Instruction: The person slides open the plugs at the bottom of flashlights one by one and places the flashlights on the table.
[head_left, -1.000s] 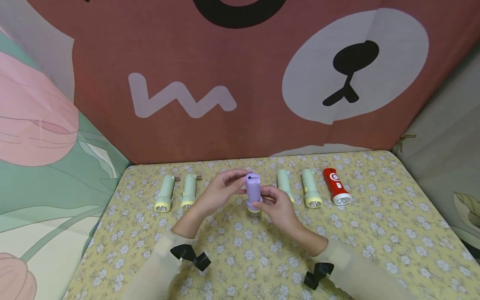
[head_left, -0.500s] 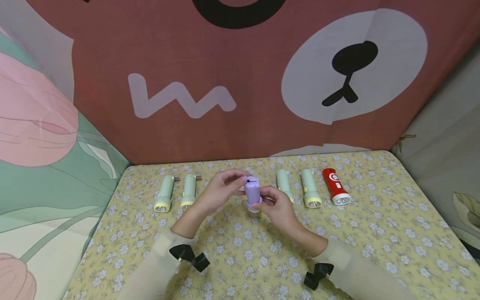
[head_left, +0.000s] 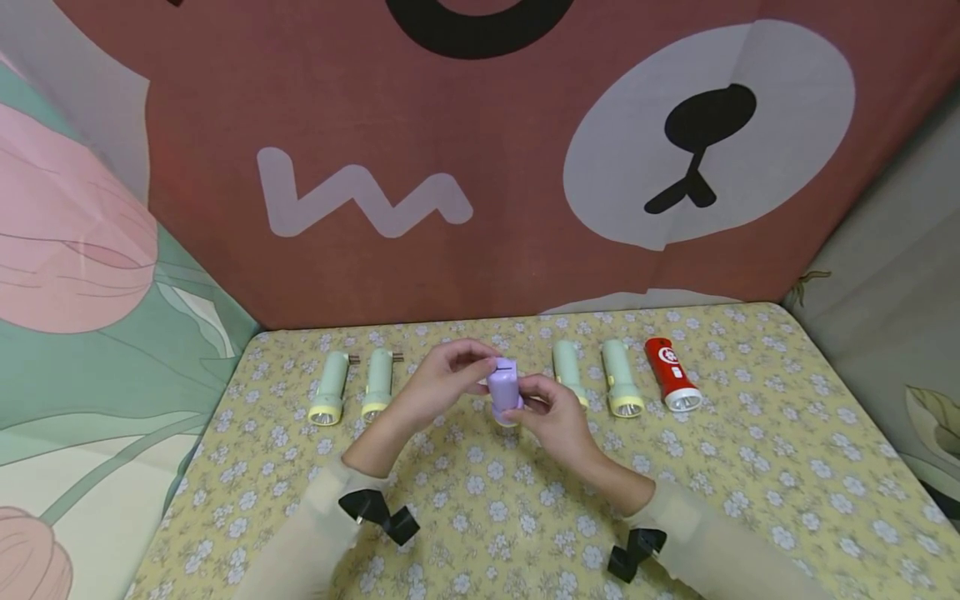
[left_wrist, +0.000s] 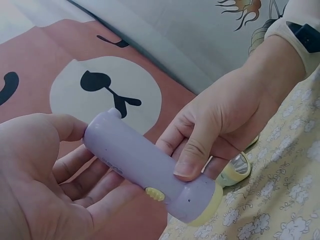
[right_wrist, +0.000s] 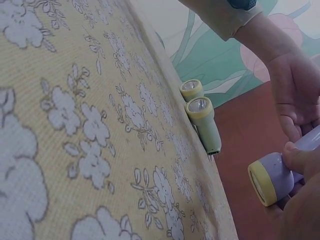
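Both hands hold a purple flashlight (head_left: 504, 388) above the middle of the table, its yellow-rimmed head pointing down. The left hand (head_left: 441, 385) pinches the tail end, thumb at the edge of a dark slot in the end face. In the left wrist view, its other fingers lie curled under the body (left_wrist: 132, 145), near a yellow ribbed switch (left_wrist: 155, 194). Near the head, the right hand (head_left: 557, 417) grips the flashlight between thumb and fingers. The right wrist view shows the yellow rim (right_wrist: 261, 183) beside the right thumb.
Two pale green flashlights, one farther left (head_left: 330, 387) and one nearer (head_left: 378, 383), lie left of the hands with metal prongs out. On the right lie two more green ones (head_left: 567, 367) (head_left: 621, 375) and a red flashlight (head_left: 670, 371). A flowered cloth (head_left: 480, 517) covers the table.
The flashlight's tail end has tilted and dropped slightly toward the person. The left thumb has shifted over the slot's dark knob. The right hand keeps its grip.
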